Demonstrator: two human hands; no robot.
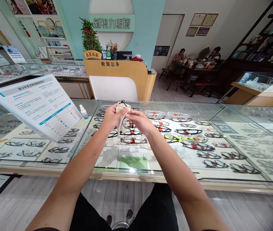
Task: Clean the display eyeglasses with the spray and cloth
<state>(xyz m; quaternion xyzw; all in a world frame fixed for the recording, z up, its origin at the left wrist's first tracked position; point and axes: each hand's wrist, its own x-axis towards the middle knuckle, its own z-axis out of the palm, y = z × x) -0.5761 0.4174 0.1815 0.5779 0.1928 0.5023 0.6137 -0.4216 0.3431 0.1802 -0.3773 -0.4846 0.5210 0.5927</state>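
Observation:
Both of my hands meet above the glass display counter (131,165). My left hand (111,116) is closed on a cream cloth (122,109), its thumb pressed over the fold. From the right, my right hand (140,119) pinches the same cloth with its fingertips. A loose end of the cloth hangs down between the hands. Dark-framed glasses (123,102) poke out at the top of the cloth, mostly hidden by it and by my fingers. Rows of eyeglasses (188,131) lie under the glass, below and around my hands.
A small white spray bottle (83,112) stands on the glass to the left, beside a large tilted information board (36,104). Beyond the counter is a wooden cashier desk (120,69) with plants. Two people sit at a table (194,65) at the back right.

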